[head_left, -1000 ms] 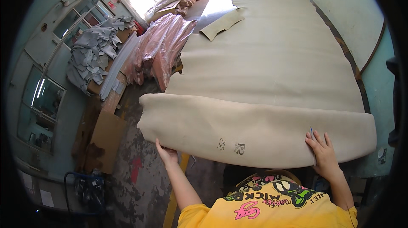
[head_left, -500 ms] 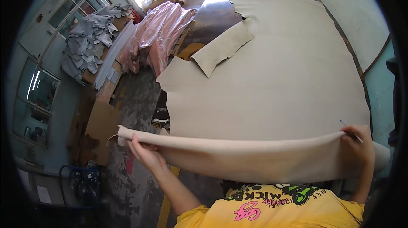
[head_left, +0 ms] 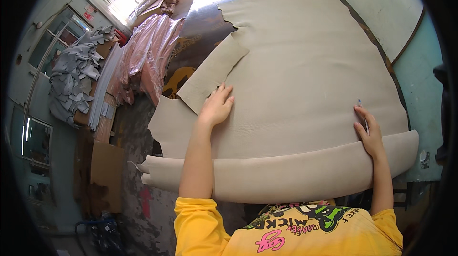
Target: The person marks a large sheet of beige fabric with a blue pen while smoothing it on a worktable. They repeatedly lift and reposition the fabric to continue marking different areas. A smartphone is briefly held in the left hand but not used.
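A large beige leather hide point(head_left: 305, 79) lies spread over the table, its near edge folded over into a long roll point(head_left: 286, 179) in front of me. On its left side a flap point(head_left: 214, 67) is folded back on itself. My left hand point(head_left: 217, 106) rests by the lower edge of that flap, fingers stretched out and touching the leather. Held in my right hand point(head_left: 369, 134) is a thin pen point(head_left: 359, 101) with a blue tip; this hand lies on the hide just beyond the roll, at the right.
Pink material under clear plastic point(head_left: 148, 51) is piled left of the table. Grey leather pieces point(head_left: 76, 70) are heaped farther left. A cardboard sheet point(head_left: 106, 175) leans near the left wall. A pale wall panel point(head_left: 381, 13) borders the table's right side.
Both hands have let go of the lifted near edge, which now lies down as a roll. My left hand has reached forward to the flap; my right hand has moved forward with the pen.
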Demonstrator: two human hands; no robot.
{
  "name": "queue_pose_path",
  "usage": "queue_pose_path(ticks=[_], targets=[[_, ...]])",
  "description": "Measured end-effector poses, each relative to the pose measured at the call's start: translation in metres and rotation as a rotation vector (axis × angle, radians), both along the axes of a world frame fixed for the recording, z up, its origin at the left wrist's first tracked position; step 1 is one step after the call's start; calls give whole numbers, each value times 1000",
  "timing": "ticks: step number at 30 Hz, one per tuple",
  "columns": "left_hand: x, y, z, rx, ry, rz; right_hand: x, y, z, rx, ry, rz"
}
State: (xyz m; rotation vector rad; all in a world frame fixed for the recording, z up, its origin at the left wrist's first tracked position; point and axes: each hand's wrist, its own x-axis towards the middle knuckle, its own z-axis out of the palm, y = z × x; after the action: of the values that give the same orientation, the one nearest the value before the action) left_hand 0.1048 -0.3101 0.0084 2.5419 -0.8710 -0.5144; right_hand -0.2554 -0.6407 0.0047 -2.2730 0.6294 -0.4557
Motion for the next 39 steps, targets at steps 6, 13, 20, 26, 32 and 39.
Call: queue_pose_path(ticks=[6, 13, 20, 26, 32, 39], targets=[[97, 32, -46, -120, -572, 614, 3, -11, -4, -34, 7, 11], [103, 31, -66, 17, -434, 623, 77, -9, 7, 365, -107, 98], [110, 42, -61, -98, -446, 621, 225, 57, 2, 774, 156, 676], [116, 41, -66, -60, -500, 699, 282, 81, 4, 614, 191, 966], [114, 38, -64, -34, -471, 712, 293, 90, -2, 342, 167, 1058], [114, 37, -63, -33, -467, 705, 348, 104, -14, 437, 145, 982]])
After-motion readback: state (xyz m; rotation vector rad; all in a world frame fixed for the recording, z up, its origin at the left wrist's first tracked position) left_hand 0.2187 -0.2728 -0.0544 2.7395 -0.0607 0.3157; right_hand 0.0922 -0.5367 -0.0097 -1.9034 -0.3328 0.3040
